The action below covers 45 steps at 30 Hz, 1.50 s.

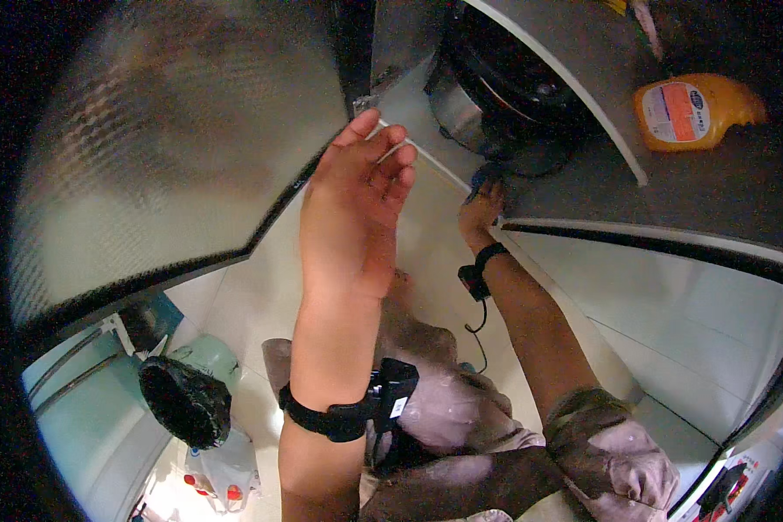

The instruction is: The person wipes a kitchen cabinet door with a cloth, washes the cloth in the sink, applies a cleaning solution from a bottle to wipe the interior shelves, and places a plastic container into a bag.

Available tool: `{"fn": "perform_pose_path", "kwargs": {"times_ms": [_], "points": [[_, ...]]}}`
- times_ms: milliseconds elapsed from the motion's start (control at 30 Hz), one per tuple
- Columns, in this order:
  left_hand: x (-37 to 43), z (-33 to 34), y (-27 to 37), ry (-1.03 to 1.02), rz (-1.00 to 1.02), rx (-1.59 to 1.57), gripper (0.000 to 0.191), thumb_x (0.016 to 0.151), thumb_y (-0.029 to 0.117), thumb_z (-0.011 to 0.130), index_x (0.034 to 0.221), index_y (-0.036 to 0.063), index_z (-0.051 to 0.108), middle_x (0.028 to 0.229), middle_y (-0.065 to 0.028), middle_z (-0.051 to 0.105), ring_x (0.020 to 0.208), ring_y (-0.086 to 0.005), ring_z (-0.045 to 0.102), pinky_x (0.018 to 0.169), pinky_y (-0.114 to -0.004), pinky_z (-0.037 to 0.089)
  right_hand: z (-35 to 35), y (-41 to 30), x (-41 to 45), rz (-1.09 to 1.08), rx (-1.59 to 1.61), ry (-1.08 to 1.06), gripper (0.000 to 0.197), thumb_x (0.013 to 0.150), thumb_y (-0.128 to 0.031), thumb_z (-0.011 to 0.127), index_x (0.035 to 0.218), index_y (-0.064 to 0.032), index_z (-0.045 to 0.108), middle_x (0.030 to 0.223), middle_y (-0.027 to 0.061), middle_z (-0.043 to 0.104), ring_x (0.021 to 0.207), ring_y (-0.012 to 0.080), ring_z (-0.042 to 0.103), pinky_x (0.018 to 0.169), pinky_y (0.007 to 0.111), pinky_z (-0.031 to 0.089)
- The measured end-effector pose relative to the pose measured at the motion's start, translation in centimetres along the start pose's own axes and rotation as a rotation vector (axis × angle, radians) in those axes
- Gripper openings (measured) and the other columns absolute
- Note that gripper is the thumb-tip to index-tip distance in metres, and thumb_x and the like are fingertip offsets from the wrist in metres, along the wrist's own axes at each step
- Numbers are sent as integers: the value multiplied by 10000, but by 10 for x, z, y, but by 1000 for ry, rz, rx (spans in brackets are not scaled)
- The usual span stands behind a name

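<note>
My left hand (359,202) is raised in the middle of the view, palm partly turned up. Its fingers are loosely bent and apart, with nothing in them. Behind its fingertips is the edge of a textured glass door (169,150). Lower down to the right, my right hand (481,207) is at the front edge of a cabinet's inside floor. Its fingers are closed on a dark bluish bundle, apparently a cloth (486,176), though shadow hides its outline. Just beyond stands a round steel appliance or pot with a black top (460,107), partly under the counter.
An orange bottle (675,112) with a label lies on the grey counter (711,189). A white cabinet front (678,287) is on the right. At lower left are a black bag (186,401) and a white plastic bag (222,466). A cable hangs from the right wrist's strapped device (475,280).
</note>
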<state>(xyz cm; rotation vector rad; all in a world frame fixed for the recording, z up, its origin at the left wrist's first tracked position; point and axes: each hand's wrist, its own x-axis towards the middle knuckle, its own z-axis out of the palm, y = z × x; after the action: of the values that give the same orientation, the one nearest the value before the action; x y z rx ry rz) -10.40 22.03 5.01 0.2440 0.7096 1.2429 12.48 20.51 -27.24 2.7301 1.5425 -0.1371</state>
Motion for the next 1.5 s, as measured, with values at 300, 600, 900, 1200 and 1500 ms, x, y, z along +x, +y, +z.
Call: {"fn": "perform_pose_path", "kwargs": {"times_ms": [300, 600, 900, 1200, 1500], "points": [[2, -1, 5, 27, 15, 20, 312, 805, 136, 483, 1090, 24, 421, 921, -62, 526, 808, -145, 507, 747, -256, 400, 11, -84, 27, -331, 164, 257, 348, 729, -107, 487, 1042, 39, 526, 1201, 176, 415, 1076, 347, 379, 920, 440, 294], [2, -16, 18, 154, -7, -157, 234, 848, 107, 427, 1070, 48, 476, 888, -67, 537, 777, -182, 513, 698, -273, 440, -13, -194, 108, -289, 798, 289, 381, 787, -117, 473, 1147, 8, 467, 1188, 205, 428, 1110, 348, 375, 937, 399, 301], [-6, -6, 15, 123, 30, -127, 235, 834, 117, 461, 1059, 53, 482, 890, -58, 536, 766, -168, 515, 690, -259, 442, -11, -154, 115, -423, 179, 122, 444, 792, -121, 459, 1215, 3, 400, 1311, 171, 310, 1211, 361, 261, 983, 412, 267], [-12, -5, 22, 74, 35, -93, 279, 803, 119, 478, 1069, 49, 430, 905, -46, 504, 799, -138, 482, 738, -240, 393, -39, -10, 7, -577, 99, 61, 551, 719, -104, 601, 1229, -61, 396, 1274, 142, 345, 1174, 321, 317, 996, 414, 257], [-12, -1, 28, 130, 51, -105, 286, 791, 105, 492, 1067, 48, 439, 885, -56, 515, 786, -146, 490, 724, -254, 400, -164, -69, 4, -997, -82, 304, 412, 728, -79, 532, 1139, -71, 501, 1203, 101, 445, 1157, 263, 353, 950, 398, 307]]}}
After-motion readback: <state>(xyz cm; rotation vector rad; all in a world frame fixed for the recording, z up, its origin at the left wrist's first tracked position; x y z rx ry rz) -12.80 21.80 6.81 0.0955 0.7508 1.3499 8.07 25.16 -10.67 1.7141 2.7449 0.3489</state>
